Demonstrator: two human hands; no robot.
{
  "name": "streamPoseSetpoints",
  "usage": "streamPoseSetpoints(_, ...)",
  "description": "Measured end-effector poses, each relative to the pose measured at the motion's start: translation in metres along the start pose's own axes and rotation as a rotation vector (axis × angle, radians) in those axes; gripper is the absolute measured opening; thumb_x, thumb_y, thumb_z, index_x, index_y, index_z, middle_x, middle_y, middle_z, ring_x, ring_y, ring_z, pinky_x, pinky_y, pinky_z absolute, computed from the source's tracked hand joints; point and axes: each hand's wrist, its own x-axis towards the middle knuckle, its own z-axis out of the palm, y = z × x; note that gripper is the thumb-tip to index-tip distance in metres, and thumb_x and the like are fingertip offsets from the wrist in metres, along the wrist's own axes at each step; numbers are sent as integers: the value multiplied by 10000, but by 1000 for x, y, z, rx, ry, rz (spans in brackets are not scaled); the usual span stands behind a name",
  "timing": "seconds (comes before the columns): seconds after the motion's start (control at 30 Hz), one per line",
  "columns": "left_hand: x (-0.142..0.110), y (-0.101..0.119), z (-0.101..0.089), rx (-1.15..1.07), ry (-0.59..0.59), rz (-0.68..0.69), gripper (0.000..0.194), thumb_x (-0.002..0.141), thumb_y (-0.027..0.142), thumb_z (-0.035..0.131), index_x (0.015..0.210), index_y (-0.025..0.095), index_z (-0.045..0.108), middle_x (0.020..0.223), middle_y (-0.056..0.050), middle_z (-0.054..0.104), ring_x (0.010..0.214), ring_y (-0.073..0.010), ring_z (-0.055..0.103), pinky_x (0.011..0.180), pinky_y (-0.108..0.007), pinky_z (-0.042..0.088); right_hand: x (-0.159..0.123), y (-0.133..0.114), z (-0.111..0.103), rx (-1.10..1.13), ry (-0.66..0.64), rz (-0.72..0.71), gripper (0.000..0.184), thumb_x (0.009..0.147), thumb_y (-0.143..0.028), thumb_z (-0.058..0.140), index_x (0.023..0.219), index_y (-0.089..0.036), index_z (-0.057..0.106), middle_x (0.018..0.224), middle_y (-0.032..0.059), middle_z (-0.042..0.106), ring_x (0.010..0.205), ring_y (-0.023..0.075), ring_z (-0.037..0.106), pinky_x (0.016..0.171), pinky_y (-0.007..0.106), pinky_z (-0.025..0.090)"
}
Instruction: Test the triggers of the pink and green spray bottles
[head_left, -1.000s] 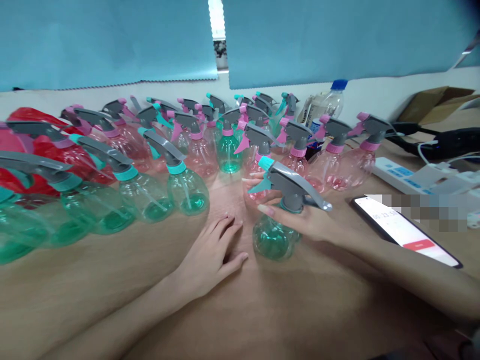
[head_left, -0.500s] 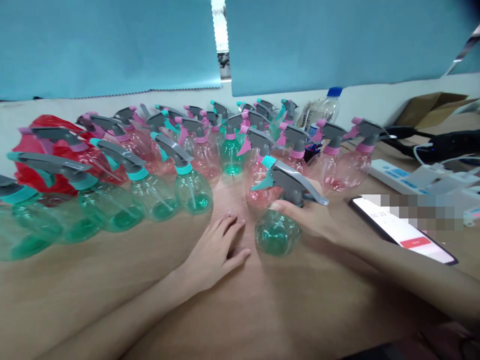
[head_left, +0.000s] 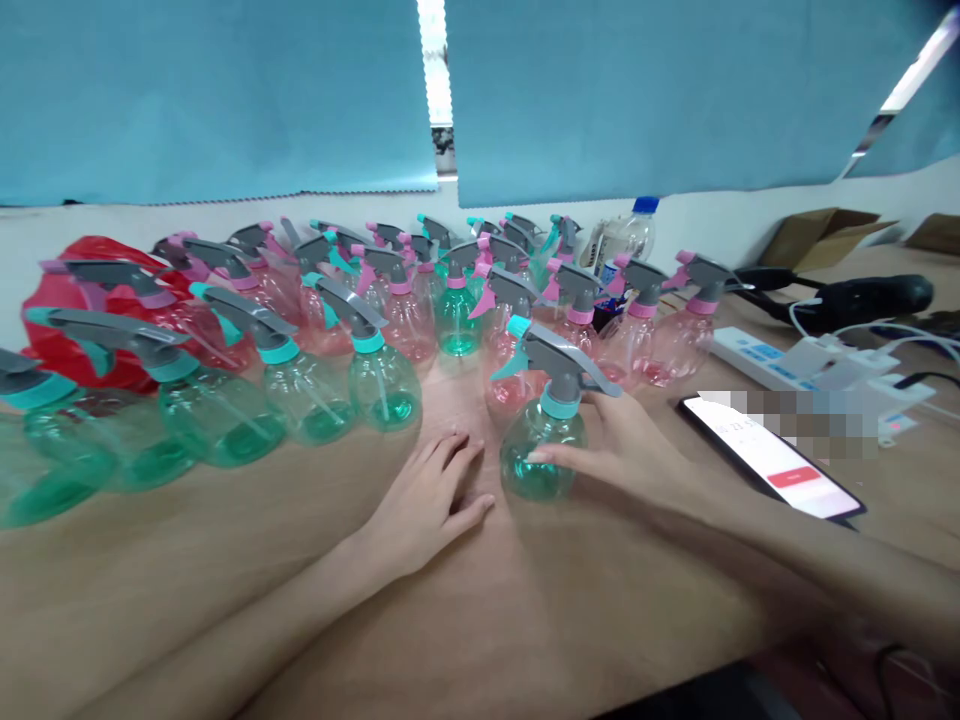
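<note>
A green spray bottle (head_left: 541, 440) with a turquoise collar and a grey trigger head stands upright on the table. My right hand (head_left: 611, 450) is closed round its body from the right, thumb across the front; the other fingers are hidden behind it. My left hand (head_left: 431, 495) lies open on the tabletop, fingers spread, a short way left of that bottle and touching none. Nearest to it on the left is another green spray bottle (head_left: 384, 390). Just behind the held one sits a pink spray bottle (head_left: 512, 385), partly covered.
Several green and pink spray bottles crowd the back and left of the table (head_left: 420, 640). A red plastic bag (head_left: 112, 345) lies at the left. On the right are a phone (head_left: 765, 450), a power strip (head_left: 757, 350) with plugs and cables, and an open cardboard box (head_left: 821, 240).
My right hand has slid from the neck of the green spray bottle down onto its body. The view has shifted slightly. My left hand stays put.
</note>
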Motion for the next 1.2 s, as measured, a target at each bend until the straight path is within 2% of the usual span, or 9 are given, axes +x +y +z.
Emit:
streamPoseSetpoints(0.07, 0, 0, 0, -5, 9, 2, 484, 923, 425, 519, 1316, 146, 471, 1362, -154, 489, 1291, -316, 421, 1042, -498, 370, -8, 2, -4, -69, -10, 44, 527, 724, -516, 718, 1130, -240, 528, 1146, 63, 612, 1037, 261, 589, 859, 419, 470)
streamPoseSetpoints(0.17, -1, 0, 0, -17, 23, 9, 430, 927, 395, 516, 1280, 150, 497, 1343, -147, 502, 1261, -305, 453, 1034, -483, 384, -16, 3, -7, -156, 21, 78, 587, 717, -554, 708, 1145, -206, 507, 1087, 78, 607, 983, 257, 593, 821, 416, 479)
streamPoseSetpoints(0.37, -5, -1, -3, -45, 70, 14, 299, 928, 306, 511, 1192, 167, 529, 1276, -127, 548, 1178, -270, 521, 996, -447, 424, -13, -4, -1, -188, 22, 78, 471, 761, -563, 660, 1035, -192, 571, 1034, 76, 623, 979, 251, 581, 824, 406, 472)
streamPoseSetpoints(0.53, -13, -5, -10, -85, 124, 7, 214, 933, 269, 481, 1120, 186, 543, 1145, -91, 609, 1077, -248, 573, 922, -411, 467, 0, -11, 8, -198, -23, 43, 462, 787, -555, 632, 1106, -226, 574, 1070, 65, 618, 1017, 255, 556, 819, 389, 457)
streamPoseSetpoints(0.73, -32, -12, -23, -210, 187, -115, 258, 970, 327, 415, 1176, 205, 513, 892, -22, 646, 752, -178, 639, 708, -320, 523, 22, -12, 24, -291, -35, 1, 508, 777, -634, 587, 1051, -206, 586, 852, 34, 627, 712, 195, 591, 632, 337, 445)
streamPoseSetpoints(0.87, -39, -13, -27, -230, 254, -57, 219, 970, 302, 402, 1092, 203, 554, 815, -2, 644, 682, -154, 624, 673, -289, 516, 40, -13, 37, -290, -19, -14, 626, 776, -662, 566, 1171, -177, 542, 938, 63, 658, 700, 197, 614, 668, 360, 475)
streamPoseSetpoints(0.93, -39, -12, -27, -249, 286, -7, 203, 970, 279, 401, 1054, 196, 566, 818, -7, 649, 683, -148, 624, 681, -285, 517, 47, -16, 43, -280, -33, -10, 628, 790, -639, 569, 1211, -176, 520, 990, 75, 666, 748, 211, 629, 701, 371, 483)
streamPoseSetpoints(1.07, -39, -9, -23, -262, 302, 104, 186, 968, 258, 420, 1024, 188, 584, 797, -17, 659, 729, -164, 632, 745, -313, 518, 57, -21, 51, -321, -38, 28, 638, 802, -606, 578, 1221, -131, 507, 937, 98, 670, 765, 240, 633, 672, 375, 484)
streamPoseSetpoints(1.2, -38, -9, -23, -282, 291, 147, 187, 969, 245, 418, 1007, 182, 590, 742, -15, 641, 656, -156, 617, 689, -299, 520, 66, -19, 55, -348, -35, 2, 579, 833, -556, 567, 1216, -127, 496, 922, 108, 676, 785, 256, 642, 680, 380, 484)
